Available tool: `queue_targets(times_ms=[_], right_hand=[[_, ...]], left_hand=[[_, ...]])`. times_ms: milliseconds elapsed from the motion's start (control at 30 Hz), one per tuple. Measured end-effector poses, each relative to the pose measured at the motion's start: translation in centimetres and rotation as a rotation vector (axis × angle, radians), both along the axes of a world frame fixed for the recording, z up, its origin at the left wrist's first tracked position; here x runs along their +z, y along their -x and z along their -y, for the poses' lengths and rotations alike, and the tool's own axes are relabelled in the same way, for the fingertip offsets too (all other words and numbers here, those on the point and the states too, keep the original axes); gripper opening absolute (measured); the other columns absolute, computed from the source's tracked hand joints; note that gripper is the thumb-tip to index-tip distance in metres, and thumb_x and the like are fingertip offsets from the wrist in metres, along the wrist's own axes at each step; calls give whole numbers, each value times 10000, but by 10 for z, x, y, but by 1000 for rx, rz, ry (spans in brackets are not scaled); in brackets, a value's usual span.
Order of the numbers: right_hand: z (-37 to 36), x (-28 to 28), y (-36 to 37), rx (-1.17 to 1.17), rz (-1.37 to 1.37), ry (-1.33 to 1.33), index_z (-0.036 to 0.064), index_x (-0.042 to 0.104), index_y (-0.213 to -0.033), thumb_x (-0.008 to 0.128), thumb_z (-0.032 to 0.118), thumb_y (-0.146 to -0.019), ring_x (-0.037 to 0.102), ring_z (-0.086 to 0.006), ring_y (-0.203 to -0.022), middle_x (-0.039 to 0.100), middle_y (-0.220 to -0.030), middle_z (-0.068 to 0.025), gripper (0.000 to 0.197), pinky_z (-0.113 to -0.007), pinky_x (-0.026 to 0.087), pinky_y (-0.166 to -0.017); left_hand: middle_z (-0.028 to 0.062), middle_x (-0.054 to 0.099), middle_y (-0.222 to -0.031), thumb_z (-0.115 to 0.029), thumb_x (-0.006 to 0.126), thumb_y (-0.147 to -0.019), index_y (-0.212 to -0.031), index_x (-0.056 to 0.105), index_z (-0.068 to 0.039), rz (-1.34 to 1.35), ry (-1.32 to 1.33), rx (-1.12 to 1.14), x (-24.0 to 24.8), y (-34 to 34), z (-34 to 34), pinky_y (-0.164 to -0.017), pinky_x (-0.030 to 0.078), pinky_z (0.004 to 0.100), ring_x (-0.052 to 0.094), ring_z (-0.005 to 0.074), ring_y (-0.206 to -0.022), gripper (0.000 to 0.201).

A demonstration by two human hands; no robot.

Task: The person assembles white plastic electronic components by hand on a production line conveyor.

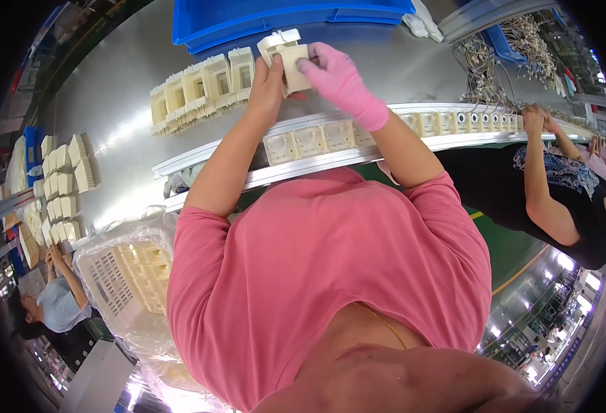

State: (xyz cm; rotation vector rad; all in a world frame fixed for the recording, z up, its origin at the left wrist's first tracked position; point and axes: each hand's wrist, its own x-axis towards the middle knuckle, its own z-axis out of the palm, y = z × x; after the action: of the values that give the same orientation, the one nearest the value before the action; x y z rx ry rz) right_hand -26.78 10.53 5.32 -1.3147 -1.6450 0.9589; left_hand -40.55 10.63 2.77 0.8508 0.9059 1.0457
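A cream plastic housing point(293, 67) is held up over the metal bench, between my two hands. My left hand point(267, 88), bare, grips its left side with the thumb against the front. On the other side, my right hand point(336, 74) wears a pink glove and pinches the housing's right edge, thumb on its flat face. Some of the fingers of both hands are hidden behind the part. Just left of my left hand stands a row of similar open cream housings point(203, 88) on the bench.
Beyond my hands lies a blue bin point(289, 19). A rail line point(310, 142) carrying cream parts runs before me. Wire bundles point(482, 65) lie to the right, near a co-worker's hands point(535, 118). At left are stacked cream parts point(62, 172) and a plastic-lined basket point(113, 275).
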Motion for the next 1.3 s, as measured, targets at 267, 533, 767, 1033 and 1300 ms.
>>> queue_targets(times_ms=[267, 533, 767, 1033, 1300], right_hand=[[14, -8, 13, -75, 110, -374, 20, 383, -1165, 585, 106, -789, 544, -185, -568, 528, -714, -81, 436, -281, 449, -533], [13, -12, 11, -66, 154, -529, 33, 386, -1153, 594, 107, -787, 534, -188, -546, 500, -664, -81, 428, -286, 432, -509], [18, 4, 7, 44, 151, -343, 30, 406, -1155, 566, 92, -799, 512, -154, -553, 514, -689, -74, 395, -264, 430, -540], [21, 34, -3, 25, -188, -209, 42, 493, -1150, 519, 19, -778, 517, -96, -708, 528, -818, -26, 374, -214, 433, -658], [18, 50, 27, 749, -282, -375, 27, 528, -1019, 605, 175, -708, 514, -200, -852, 514, -963, -103, 353, -327, 410, -777]], left_hand=[[93, 475, -1130, -420, 248, -941, -1237, 340, -60, -87, -347, 16, -24, 5, -5, -838, 424, 290, 492, 170, -999, 475], [76, 474, -1119, -431, 244, -940, -1249, 332, -59, -221, -401, -12, -15, 6, -5, -849, 400, 273, 472, 149, -1004, 492], [92, 484, -1121, -381, 317, -937, -1234, 349, -58, 102, -189, -74, -16, 4, -4, -861, 419, 296, 499, 187, -1014, 440], [131, 547, -961, -299, 479, -881, -1131, 390, -48, 66, -48, -246, 16, 12, 2, -536, 495, 290, 597, 213, -807, 365], [144, 612, -770, -250, 550, -837, -1040, 474, 14, -92, 111, -935, 54, 92, 7, -535, 497, 343, 623, 261, -625, 341]])
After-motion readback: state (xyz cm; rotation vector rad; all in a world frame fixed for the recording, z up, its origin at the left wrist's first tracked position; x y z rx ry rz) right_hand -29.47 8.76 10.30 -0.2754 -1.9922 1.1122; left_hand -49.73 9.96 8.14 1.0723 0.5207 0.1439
